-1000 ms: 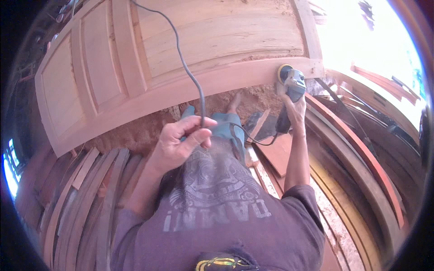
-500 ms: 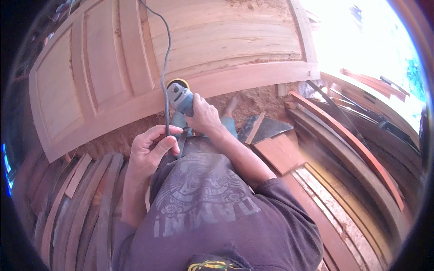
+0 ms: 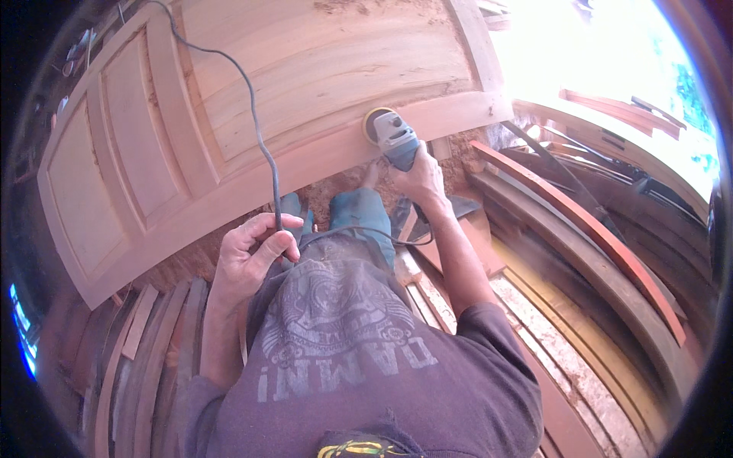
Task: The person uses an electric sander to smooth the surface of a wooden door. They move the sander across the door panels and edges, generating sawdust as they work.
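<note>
My right hand (image 3: 421,177) is wrapped around the blue and grey body of an angle grinder (image 3: 397,140). Its round, yellow-edged disc (image 3: 376,124) is at the near rail of a panelled wooden door (image 3: 305,162); whether it presses on the wood I cannot tell. In front of my left side, my left hand (image 3: 258,248) pinches the dark power cord (image 3: 262,141) between thumb and fingers. From there the cord runs up across the door to the far left, and another length loops over my lap toward the grinder.
Long boards (image 3: 153,366) lie side by side at the left. To the right are stacked planks and an orange-red strip (image 3: 588,221). Sawdust (image 3: 321,191) covers the ground below the door's near edge. My bare foot is close to that edge.
The grinder has moved right along the door's near rail in my right hand, with that arm stretching out. A cord loop now shows over my lap. My left hand keeps its pinch.
</note>
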Motion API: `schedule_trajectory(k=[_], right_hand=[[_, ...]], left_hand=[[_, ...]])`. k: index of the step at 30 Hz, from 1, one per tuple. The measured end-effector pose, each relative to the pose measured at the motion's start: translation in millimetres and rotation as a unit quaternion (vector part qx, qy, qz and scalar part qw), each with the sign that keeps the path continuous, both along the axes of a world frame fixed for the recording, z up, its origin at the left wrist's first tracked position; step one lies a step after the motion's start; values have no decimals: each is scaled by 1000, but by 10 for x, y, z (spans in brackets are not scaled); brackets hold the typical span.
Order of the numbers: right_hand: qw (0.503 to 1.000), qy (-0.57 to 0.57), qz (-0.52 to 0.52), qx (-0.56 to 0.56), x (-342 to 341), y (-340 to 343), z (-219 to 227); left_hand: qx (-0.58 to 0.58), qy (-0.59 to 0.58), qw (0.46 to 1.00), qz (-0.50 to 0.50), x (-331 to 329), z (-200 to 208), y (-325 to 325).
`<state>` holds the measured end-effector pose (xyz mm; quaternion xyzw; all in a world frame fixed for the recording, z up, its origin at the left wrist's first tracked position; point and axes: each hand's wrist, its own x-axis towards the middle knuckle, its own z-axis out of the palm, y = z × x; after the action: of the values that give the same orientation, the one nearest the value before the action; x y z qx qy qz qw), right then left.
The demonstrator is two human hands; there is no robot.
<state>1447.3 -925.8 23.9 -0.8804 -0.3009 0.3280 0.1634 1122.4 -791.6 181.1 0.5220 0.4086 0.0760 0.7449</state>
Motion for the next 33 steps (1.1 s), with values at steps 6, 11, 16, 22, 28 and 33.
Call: schedule_trajectory(k=[6, 11, 16, 22, 28, 33], right_hand=[[999, -12, -34, -30, 777, -210, -125], [992, -14, -124, 17, 1485, -465, -252], [957, 77, -181, 214, 1822, -841, -368], [877, 194, -293, 327, 1400, -503, 162], [810, 298, -299, 406, 1211, -27, 570], [828, 310, -217, 413, 1259, -49, 947]], left_hand=[[13, 14, 1000, 14, 444, -35, -121], [16, 73, 995, 73, 693, -165, -252], [98, 207, 960, 164, 603, -764, -210], [299, 181, 937, -20, 1539, -839, -202], [78, -50, 981, -173, 2969, -1183, -583], [-19, -114, 977, -178, 3136, -798, -509]])
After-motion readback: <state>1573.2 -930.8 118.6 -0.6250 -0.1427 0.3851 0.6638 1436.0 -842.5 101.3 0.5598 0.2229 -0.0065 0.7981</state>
